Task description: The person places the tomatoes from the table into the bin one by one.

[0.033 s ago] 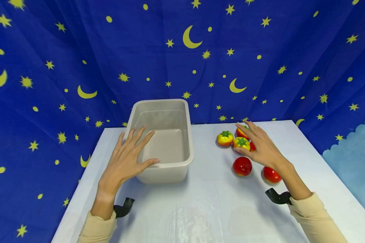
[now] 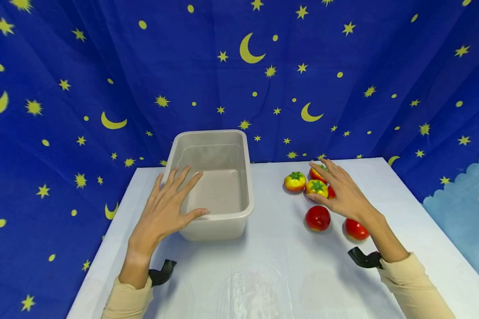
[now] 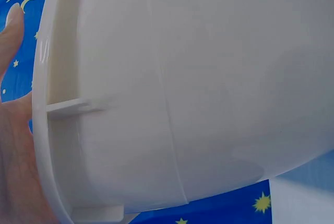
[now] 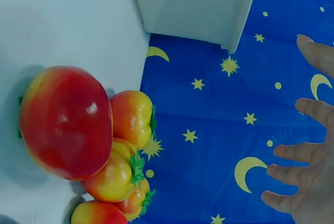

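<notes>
A light grey plastic bin (image 2: pixel 250 186) stands on the left half of the table. My left hand (image 2: pixel 163 215) is over its near left corner, fingers spread; whether it touches the rim cannot be told. The left wrist view is filled by the bin's outer wall (image 3: pixel 209 88). To the right, glossy persimmons lie grouped: a yellow one with a green leafy top (image 2: pixel 294 182), a red one (image 2: pixel 317 218) and several others. Above them hovers my right hand (image 2: pixel 345 195), fingers apart and holding nothing. It partly hides the rear persimmons. In the right wrist view a large red persimmon (image 4: pixel 68 122) is nearest.
The white table (image 2: pixel 271 261) ends at the back against a dark blue curtain (image 2: pixel 207 66) with yellow moons and stars. A lighter blue patch (image 2: pixel 467 199) is at the far right. Black straps (image 2: pixel 162 272) sit at both wrists, by beige sleeves.
</notes>
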Demonstrator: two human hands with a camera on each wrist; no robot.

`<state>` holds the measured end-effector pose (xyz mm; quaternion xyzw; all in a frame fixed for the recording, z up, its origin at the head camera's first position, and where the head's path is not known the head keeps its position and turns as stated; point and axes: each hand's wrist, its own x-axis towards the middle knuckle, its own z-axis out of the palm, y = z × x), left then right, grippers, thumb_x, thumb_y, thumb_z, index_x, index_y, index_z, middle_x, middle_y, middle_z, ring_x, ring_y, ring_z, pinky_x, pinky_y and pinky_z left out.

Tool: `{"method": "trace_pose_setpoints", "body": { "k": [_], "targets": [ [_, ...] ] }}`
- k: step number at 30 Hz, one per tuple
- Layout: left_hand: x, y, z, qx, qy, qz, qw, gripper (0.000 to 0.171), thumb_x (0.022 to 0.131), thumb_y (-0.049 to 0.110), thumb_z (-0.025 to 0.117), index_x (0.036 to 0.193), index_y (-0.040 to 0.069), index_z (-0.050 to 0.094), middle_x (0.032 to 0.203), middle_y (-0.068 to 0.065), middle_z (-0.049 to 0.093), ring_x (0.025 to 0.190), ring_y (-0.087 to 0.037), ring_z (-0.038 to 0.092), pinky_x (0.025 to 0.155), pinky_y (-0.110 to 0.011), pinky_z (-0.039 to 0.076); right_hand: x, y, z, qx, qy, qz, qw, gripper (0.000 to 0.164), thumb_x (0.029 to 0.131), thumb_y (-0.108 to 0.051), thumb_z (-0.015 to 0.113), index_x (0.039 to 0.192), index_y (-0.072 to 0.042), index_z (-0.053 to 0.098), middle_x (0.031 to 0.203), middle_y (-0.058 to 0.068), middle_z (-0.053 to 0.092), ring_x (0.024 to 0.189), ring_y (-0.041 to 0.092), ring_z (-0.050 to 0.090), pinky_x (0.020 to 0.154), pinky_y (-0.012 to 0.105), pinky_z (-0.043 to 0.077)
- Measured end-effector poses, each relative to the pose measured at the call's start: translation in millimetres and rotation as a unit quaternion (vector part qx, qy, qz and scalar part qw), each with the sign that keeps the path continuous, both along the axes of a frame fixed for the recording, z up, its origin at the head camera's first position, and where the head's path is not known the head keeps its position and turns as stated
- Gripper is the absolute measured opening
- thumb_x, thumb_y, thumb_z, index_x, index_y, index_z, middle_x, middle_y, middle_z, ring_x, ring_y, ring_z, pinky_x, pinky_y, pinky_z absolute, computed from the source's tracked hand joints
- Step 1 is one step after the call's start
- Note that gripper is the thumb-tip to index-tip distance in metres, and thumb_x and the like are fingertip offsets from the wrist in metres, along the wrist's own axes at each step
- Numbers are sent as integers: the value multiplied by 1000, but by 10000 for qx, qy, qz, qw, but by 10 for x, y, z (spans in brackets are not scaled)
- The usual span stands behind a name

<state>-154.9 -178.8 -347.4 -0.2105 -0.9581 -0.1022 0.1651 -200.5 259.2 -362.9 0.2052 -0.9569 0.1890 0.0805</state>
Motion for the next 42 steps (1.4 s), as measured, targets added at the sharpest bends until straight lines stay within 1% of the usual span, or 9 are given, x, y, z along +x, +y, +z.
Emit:
{"method": "trace_pose_setpoints", "body": {
  "k": [8, 12, 14, 18, 21, 27, 31, 37, 42],
  "targets": [
    [13, -62, -24, 246, -36, 58, 9997, 80, 79, 65, 51, 145, 30, 23, 153, -1, 15, 140, -30, 13, 111, -47, 0, 35, 32, -3, -41, -83, -98, 9999, 80, 79, -52, 62, 145, -35, 19, 154, 10, 11, 139, 36, 11, 105, 61, 11],
    [44, -146, -88, 1163, 165, 328, 9925, 60, 88, 48, 53, 141, 23, 37, 148, -4, 31, 137, -30, 23, 111, -48, 8, 64, 90, -24, -256, -138, -297, 9991, 78, 81, -48, 62, 145, -35, 20, 153, 10, 14, 137, 38, 15, 102, 65, 14],
    [55, -207, -128, 1965, 265, 514, 9788, 48, 91, 37, 53, 136, 21, 45, 143, -4, 40, 134, -28, 30, 109, -49, 16, 81, 130, -52, -468, -132, -421, 9979, 76, 82, -43, 63, 145, -33, 21, 153, 10, 17, 136, 39, 18, 99, 67, 16],
    [48, -328, -195, 3636, 299, 636, 9289, 35, 91, 19, 56, 126, 18, 57, 133, -4, 52, 127, -22, 42, 104, -48, 28, 114, 226, -161, -1096, -105, -626, 9919, 72, 84, -35, 64, 144, -28, 26, 150, 11, 24, 135, 39, 23, 96, 68, 21],
    [25, -389, -241, 4331, 141, 727, 8983, 33, 90, 15, 57, 123, 15, 59, 131, -6, 53, 126, -20, 43, 101, -48, 31, 143, 310, -268, -1587, -51, -820, 9839, 71, 83, -33, 66, 143, -28, 30, 148, 12, 30, 134, 39, 26, 96, 68, 23],
    [24, -441, -357, 4634, -634, 1266, 8748, 42, 91, 25, 56, 132, 16, 50, 134, -3, 46, 120, -18, 44, 92, -35, 35, 208, 491, -544, -2451, 195, -1235, 9614, 61, 84, -29, 66, 139, -24, 40, 140, 12, 42, 129, 37, 35, 98, 63, 25],
    [9, -438, -409, 4884, -1059, 1503, 8530, 53, 91, 32, 54, 141, 22, 37, 118, 0, 50, 102, -11, 47, 80, -20, 38, 266, 608, -742, -2749, 175, -1558, 9486, 58, 86, -26, 64, 139, -20, 41, 140, 14, 42, 130, 37, 34, 100, 61, 24],
    [-26, -395, -439, 5664, -1399, 1184, 8035, 55, 90, 28, 58, 140, 15, 39, 89, 7, 55, 86, -6, 51, 77, -14, 38, 344, 773, -980, -2502, -594, -2135, 9425, 70, 86, -35, 61, 144, -13, 29, 144, 25, 30, 129, 49, 26, 95, 67, 23],
    [-34, -346, -450, 5923, -1379, 1147, 7855, 51, 88, 21, 61, 135, 13, 46, 89, 9, 62, 84, -4, 57, 72, -13, 44, 407, 844, -1117, -1949, -1143, -2415, 9437, 72, 86, -37, 60, 142, -5, 29, 135, 34, 34, 120, 50, 35, 92, 64, 32]
  ]
}}
